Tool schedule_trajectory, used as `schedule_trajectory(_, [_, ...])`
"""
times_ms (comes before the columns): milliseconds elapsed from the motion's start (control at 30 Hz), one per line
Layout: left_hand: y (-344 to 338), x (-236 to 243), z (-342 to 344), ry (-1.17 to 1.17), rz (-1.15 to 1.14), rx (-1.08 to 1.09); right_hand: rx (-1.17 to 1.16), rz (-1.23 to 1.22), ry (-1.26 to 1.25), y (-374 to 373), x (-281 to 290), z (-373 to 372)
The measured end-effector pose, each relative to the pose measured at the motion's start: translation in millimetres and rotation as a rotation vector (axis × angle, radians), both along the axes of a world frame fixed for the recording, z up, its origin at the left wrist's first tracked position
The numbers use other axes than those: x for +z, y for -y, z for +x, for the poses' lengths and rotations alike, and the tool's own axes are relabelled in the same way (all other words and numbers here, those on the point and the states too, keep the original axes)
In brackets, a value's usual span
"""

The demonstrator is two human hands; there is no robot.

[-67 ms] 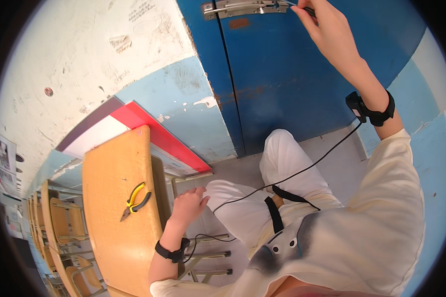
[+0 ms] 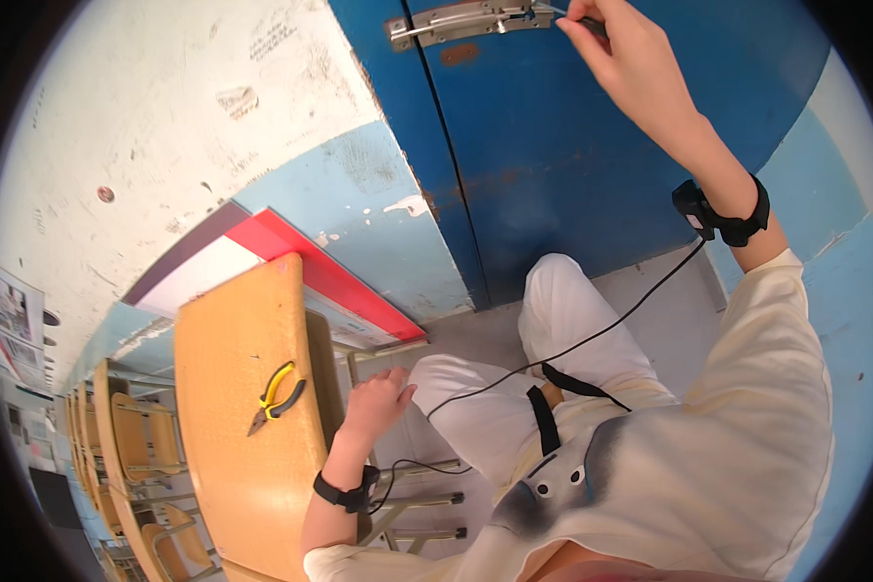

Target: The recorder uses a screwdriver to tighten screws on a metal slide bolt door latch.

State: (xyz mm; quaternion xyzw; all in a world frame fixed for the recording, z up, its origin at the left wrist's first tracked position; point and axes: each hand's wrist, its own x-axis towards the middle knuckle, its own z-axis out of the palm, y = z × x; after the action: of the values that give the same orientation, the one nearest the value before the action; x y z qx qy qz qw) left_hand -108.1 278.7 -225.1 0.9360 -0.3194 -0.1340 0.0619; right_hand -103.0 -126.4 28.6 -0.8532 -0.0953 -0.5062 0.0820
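At the top of the blue door (image 2: 514, 145), my right hand (image 2: 621, 58) grips a tool with a dark handle (image 2: 594, 26), seemingly a screwdriver, its thin shaft at the steel slide bolt (image 2: 466, 21). A rusty patch (image 2: 459, 54) shows just below the bolt. My left hand (image 2: 378, 398) is empty, fingers loosely apart, by my left knee and the edge of the wooden desk (image 2: 213, 369). Yellow-and-black pliers (image 2: 276, 398) lie on that desk. A black band is strapped round each wrist, with cables running from them.
A red, white and grey board (image 2: 320, 272) leans on the chipped white and light-blue wall (image 2: 184, 87) behind the desk. Wooden chairs (image 2: 141, 427) line the far left. Light-blue wall (image 2: 815, 175) rises at my right, and my bent legs fill the floor before the door.
The view has shifted slightly, so the door and bolt appear a little farther left and the desk a little farther right. My right hand stays at the bolt with the tool.
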Motion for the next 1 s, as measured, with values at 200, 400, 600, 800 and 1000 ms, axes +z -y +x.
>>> schedule_trajectory(200, [8.1,-3.3,3.3,0.022,-0.045,0.011,0.23,0.072,0.233,15.1,-31.8,20.8])
schedule_trajectory(400, [90.1,63.3,20.0,0.073,-0.539,0.099,0.23,0.021,0.358,25.5,-41.3,35.5])
schedule_trajectory(600, [234.1,186.7,25.1,0.378,-1.12,-0.062,0.263,0.139,0.479,18.0,-50.7,47.2])
schedule_trajectory(800, [304.2,217.1,40.5,0.565,-1.345,-0.082,0.458,0.359,0.362,11.9,-50.0,42.9])
schedule_trajectory(1000, [311.0,209.1,44.4,0.855,-1.293,-0.121,0.59,0.486,0.258,17.8,-60.8,36.5])
